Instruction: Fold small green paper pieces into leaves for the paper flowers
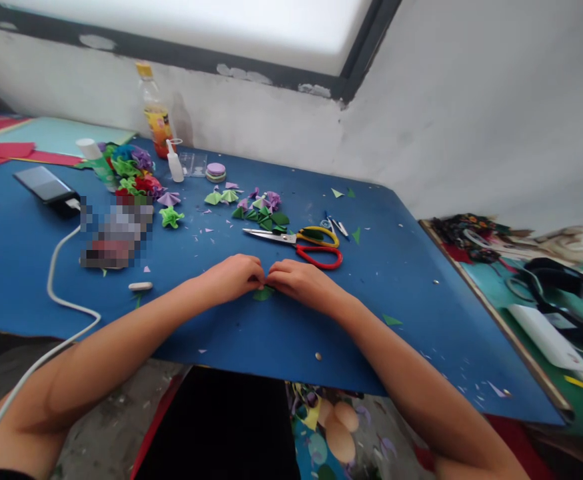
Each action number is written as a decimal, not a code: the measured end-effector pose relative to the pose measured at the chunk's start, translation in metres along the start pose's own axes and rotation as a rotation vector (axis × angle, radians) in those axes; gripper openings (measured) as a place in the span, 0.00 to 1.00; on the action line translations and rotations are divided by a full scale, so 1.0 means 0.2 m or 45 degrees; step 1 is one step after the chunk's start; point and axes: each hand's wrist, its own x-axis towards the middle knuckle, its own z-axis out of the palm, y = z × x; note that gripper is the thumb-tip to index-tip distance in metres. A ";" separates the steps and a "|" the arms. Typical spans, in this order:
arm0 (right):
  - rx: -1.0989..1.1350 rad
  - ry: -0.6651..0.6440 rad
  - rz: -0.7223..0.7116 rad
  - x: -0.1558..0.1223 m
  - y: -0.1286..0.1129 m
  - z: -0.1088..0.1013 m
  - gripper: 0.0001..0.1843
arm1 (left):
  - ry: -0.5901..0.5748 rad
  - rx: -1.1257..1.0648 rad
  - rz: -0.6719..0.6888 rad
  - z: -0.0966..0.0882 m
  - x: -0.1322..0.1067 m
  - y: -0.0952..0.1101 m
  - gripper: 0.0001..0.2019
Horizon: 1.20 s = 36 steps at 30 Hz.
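Observation:
Both hands meet over the blue tabletop near its front middle. My left hand [237, 277] is closed, its fingertips pinching a small piece of green paper [263, 293]. From the other side my right hand [299, 281] is also closed on that paper, its fingers curled over it. Most of the piece is hidden under the fingers. Just beyond the hands lie scissors [296, 243] with one yellow and one red handle loop, blades pointing left. Behind them are several dark green paper leaves [264, 219] and small purple paper flowers [271, 200].
On the left lie a phone [46, 185] with a white cable [54, 267], a pixelated object [121, 233] and a bunch of crepe flowers [134, 167]. A drink bottle [156, 120], small glue bottle [174, 163] and round purple-lidded box [216, 172] stand at the back. Paper scraps [391, 320] are scattered about.

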 end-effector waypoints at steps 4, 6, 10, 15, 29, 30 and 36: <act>-0.219 -0.081 -0.064 0.01 -0.02 -0.03 0.10 | -0.029 0.028 -0.004 0.00 -0.01 0.00 0.08; -0.303 -0.126 -0.075 0.01 -0.02 -0.04 0.09 | -0.072 0.080 -0.043 -0.01 -0.02 0.01 0.09; -0.399 -0.212 -0.055 0.00 -0.03 -0.07 0.07 | -0.146 0.174 -0.128 -0.04 -0.03 0.03 0.09; -0.421 -0.243 -0.022 -0.01 -0.04 -0.09 0.05 | -0.203 0.205 -0.182 -0.07 -0.03 0.04 0.08; -0.250 0.065 0.047 -0.01 -0.01 0.00 0.09 | -0.091 -0.166 -0.216 -0.04 0.00 -0.02 0.15; -0.309 0.088 0.009 -0.01 -0.02 0.00 0.10 | -0.064 -0.190 -0.213 -0.03 0.00 -0.02 0.14; -0.513 0.264 -0.142 0.00 -0.04 -0.02 0.15 | -0.145 -0.527 -0.256 -0.06 0.00 -0.01 0.11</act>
